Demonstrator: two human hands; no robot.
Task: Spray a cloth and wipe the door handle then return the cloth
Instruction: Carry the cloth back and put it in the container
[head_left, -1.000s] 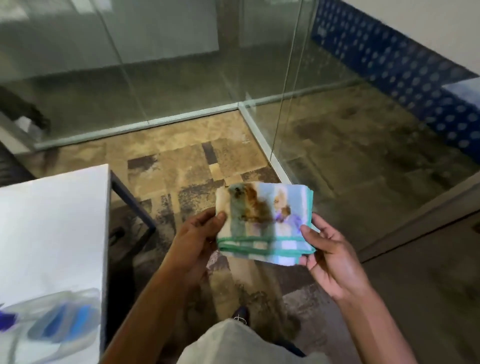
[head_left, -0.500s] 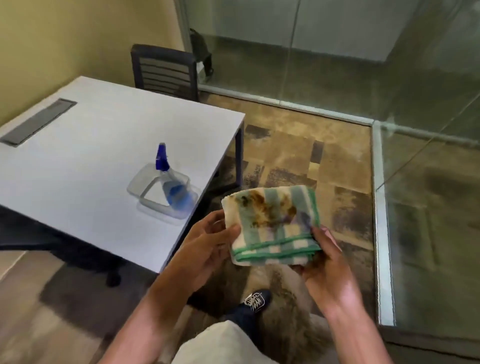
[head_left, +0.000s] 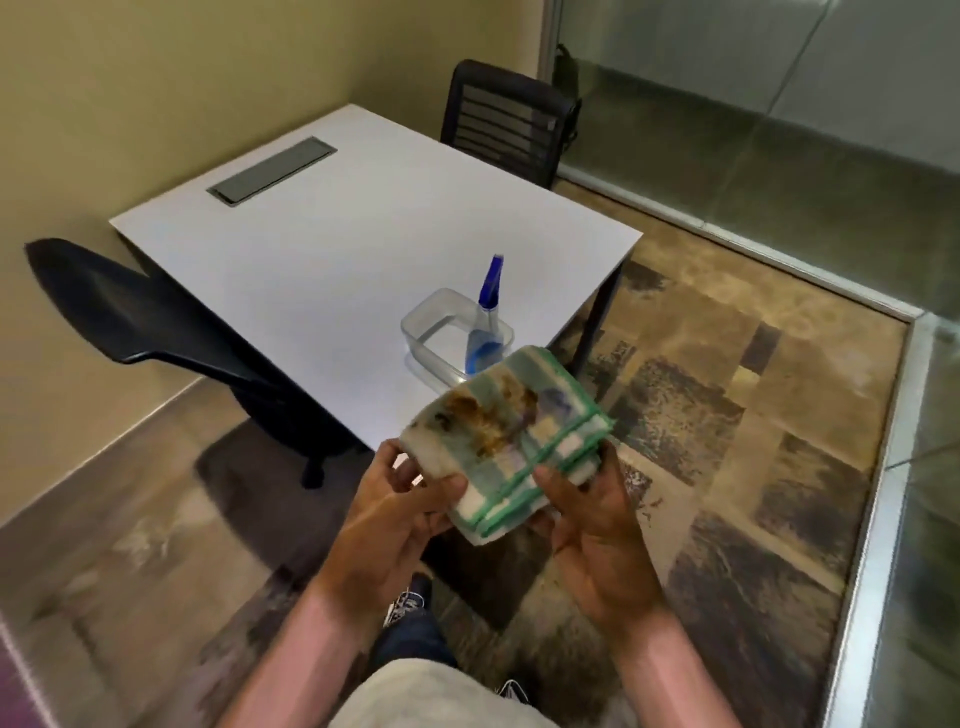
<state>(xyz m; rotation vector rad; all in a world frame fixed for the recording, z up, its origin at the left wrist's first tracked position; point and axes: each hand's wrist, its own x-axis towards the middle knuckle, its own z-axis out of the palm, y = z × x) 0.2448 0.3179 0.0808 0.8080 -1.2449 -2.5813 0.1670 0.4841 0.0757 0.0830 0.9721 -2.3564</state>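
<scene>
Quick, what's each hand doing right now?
Left hand: closed on the folded, stained green-striped cloth.
Right hand: closed on the same cloth.

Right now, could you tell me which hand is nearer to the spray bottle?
Right. The right hand grips the cloth almost directly below the spray bottle; the left hand sits further leftward.

One folded cloth (head_left: 506, 434), two hands, left (head_left: 387, 525) and right (head_left: 592, 525), one spray bottle (head_left: 485, 325), one clear container (head_left: 441, 338), one white worktop (head_left: 337, 234), two black chairs (head_left: 506, 122) (head_left: 156, 312), two shoes (head_left: 408, 605) (head_left: 511, 691), one grey cable hatch (head_left: 271, 172)
</scene>
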